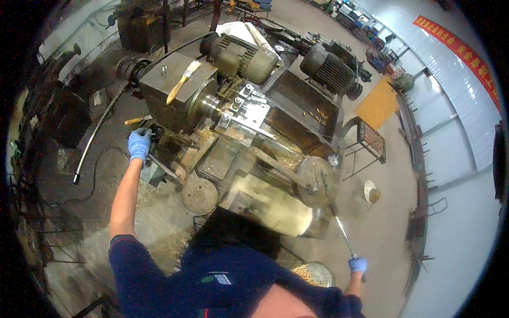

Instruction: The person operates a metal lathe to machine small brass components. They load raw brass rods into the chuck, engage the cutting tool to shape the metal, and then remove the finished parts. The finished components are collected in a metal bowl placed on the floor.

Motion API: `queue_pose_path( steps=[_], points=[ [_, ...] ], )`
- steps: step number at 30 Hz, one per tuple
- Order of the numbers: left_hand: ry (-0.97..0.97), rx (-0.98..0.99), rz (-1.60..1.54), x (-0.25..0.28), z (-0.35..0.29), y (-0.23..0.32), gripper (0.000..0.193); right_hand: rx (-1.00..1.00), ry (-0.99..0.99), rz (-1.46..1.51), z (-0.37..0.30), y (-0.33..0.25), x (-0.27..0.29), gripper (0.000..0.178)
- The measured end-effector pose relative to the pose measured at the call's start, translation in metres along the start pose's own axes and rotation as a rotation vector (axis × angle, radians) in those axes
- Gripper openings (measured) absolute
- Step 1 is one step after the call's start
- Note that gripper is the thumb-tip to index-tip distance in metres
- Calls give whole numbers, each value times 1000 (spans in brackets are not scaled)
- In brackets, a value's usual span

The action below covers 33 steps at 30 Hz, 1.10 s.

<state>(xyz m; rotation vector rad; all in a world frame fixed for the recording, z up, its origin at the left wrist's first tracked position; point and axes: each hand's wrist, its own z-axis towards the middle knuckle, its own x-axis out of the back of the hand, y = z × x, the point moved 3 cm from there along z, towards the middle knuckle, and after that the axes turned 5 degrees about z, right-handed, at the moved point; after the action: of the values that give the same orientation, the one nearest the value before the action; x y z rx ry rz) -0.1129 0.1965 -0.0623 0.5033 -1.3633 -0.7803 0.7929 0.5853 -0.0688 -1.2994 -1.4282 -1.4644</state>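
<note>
A small lathe stands before me, with a metal spindle [211, 106] and a row of clamped cutting tools [245, 110] facing it. My left hand [139, 145], in a blue glove, is closed at the lathe's front left. Its fingers curl round a dark part that I cannot make out. A slanting metal bar [165, 168] runs close beside it. My right hand [358, 264], also gloved in blue, grips the outer end of a long metal lever [344, 233]. That lever reaches up to a round metal disc [316, 182] at the machine's right end.
A wooden-handled brush [183, 84] lies on the headstock [167, 79]. Brass-coloured pieces lie in the metal trough [297, 90] and in a round container [322, 273] below. Electric motors [328, 69] stand behind. At right are a rack [372, 139], a yellow board [377, 103] and a white bowl [368, 191].
</note>
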Motion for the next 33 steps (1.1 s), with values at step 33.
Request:
queue_pose_path(
  steps=[33],
  points=[
    [-50, -91, 22, -3, 7, 10, 26, -112, 13, 114, -60, -37, 25, 32]
  ],
)
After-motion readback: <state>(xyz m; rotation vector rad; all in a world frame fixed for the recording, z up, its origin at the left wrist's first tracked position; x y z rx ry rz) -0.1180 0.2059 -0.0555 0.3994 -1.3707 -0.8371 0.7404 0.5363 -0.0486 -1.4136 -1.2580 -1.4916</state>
